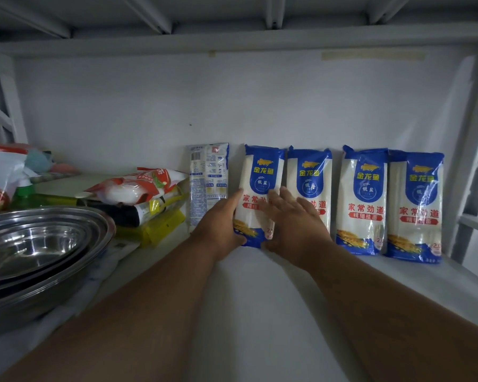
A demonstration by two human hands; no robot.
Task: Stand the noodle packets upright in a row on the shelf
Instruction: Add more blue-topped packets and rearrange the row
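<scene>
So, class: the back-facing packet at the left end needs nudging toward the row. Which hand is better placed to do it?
The left hand. It grips the left edge of the second packet, right beside the back-facing packet. The right hand lies flat further right.

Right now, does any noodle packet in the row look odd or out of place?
Yes. The leftmost packet shows its printed back, while the other four show blue fronts. The left hand grips the second packet.
</scene>
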